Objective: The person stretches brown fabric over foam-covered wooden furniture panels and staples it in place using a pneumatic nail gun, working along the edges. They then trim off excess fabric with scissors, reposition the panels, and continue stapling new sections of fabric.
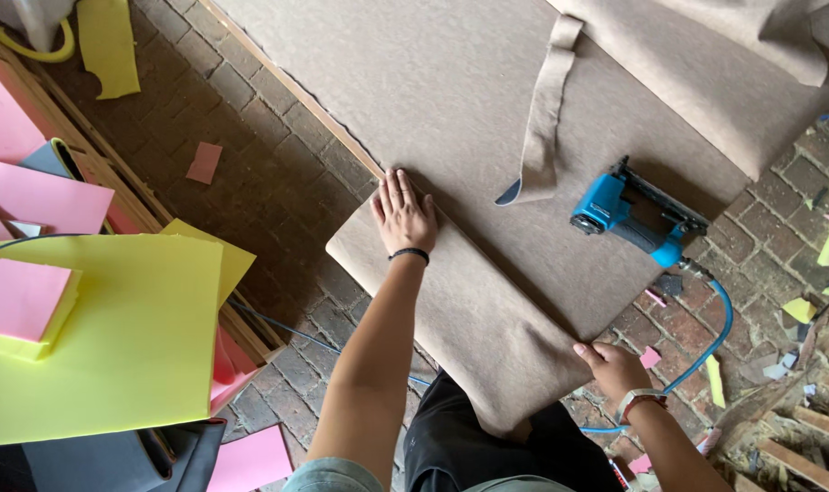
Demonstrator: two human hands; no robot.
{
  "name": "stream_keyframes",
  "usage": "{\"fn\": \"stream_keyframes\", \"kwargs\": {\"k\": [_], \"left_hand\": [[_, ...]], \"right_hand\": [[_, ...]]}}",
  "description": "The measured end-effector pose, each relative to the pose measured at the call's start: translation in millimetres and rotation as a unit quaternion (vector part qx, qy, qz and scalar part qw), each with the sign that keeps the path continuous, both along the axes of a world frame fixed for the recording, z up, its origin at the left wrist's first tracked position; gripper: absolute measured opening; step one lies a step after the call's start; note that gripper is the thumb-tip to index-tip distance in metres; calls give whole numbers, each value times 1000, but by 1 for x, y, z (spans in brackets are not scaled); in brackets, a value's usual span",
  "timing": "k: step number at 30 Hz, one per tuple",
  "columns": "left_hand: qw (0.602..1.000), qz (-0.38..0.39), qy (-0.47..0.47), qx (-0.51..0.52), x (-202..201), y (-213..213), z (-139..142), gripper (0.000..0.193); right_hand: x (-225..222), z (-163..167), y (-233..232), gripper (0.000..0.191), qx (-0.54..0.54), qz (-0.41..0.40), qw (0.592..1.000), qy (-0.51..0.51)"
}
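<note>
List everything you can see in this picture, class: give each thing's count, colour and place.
Taupe fabric-covered panel: one, centre, on brick floor.
Loose taupe fabric strip: one, lying on the panel.
Blue pneumatic staple gun: one, on the panel's right part.
Blue air hose: one, right.
Yellow foam sheet: large one, left.
Pink foam sheets: several, left.
Left hand: flat on fabric.
Right hand: gripping the fabric edge.
</note>
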State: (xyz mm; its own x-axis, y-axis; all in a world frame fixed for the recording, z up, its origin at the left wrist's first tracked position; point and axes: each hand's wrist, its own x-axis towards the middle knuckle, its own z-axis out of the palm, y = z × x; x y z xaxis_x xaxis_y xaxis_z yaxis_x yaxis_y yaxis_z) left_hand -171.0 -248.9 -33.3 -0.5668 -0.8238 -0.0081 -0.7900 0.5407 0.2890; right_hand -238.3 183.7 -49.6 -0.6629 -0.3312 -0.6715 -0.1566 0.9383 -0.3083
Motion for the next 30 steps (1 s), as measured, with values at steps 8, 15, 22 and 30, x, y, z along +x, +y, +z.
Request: {"fn": "stream_keyframes", "kwargs": {"k": [8, 15, 22, 30], "left_hand": [[1000, 7, 27, -11, 4, -5, -9, 68], [998, 48, 46, -22, -5, -22, -15, 66], [987, 153, 35, -32, -20, -24, -10, 63], [981, 186, 46, -8, -15, -27, -9, 67]], "right_hand": [[-48, 57, -19, 35, -207, 79, 924, 311], [-188, 70, -94, 86, -123, 257, 901, 328], [-223, 33, -130, 89, -202, 278, 926, 155], [-285, 121, -210, 23, -145, 209, 967, 11]]}}
